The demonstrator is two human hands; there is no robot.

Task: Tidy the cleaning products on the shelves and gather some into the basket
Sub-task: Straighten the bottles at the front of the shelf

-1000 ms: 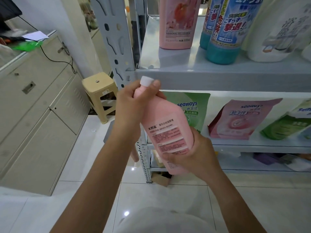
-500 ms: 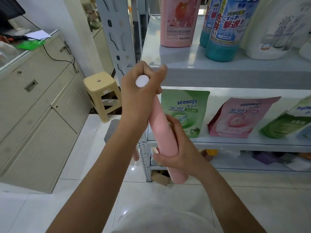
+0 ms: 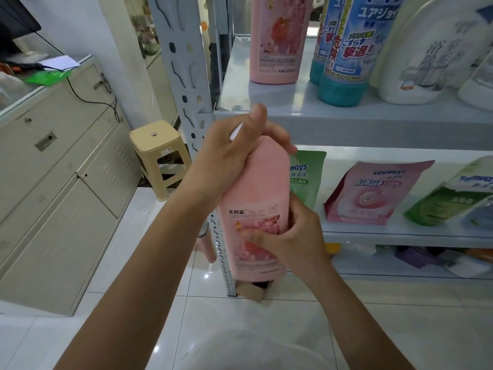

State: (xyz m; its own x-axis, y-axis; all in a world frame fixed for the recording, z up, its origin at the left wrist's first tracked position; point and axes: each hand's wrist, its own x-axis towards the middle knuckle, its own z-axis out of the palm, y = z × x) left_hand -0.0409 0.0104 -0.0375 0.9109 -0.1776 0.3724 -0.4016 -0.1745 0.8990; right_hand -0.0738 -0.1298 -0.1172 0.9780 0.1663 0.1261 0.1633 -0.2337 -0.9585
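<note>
I hold a pink bottle point(image 3: 262, 188) with a white cap upright in front of the grey metal shelf unit point(image 3: 346, 121). My left hand point(image 3: 229, 156) grips its neck and cap from above. Lower down, my right hand point(image 3: 290, 236) grips the body with the thumb across the flowered front label. On the upper shelf stands a matching pink bottle point(image 3: 277, 41), with a blue-labelled bottle with a teal base point(image 3: 346, 54) and white jugs point(image 3: 426, 52) beside it. No basket is in view.
The middle shelf holds a green pouch point(image 3: 306, 180), a pink pouch point(image 3: 370, 193) and a leaning green pouch point(image 3: 448, 201). A beige plastic stool point(image 3: 157, 150) stands left of the shelf post, beside a cream metal cabinet point(image 3: 53, 188). The floor is white tile.
I have turned the pink bottle around in both hands: a second ago its back label faced me, then its narrow side, now its flowered front. My left hand has closed over the cap.
</note>
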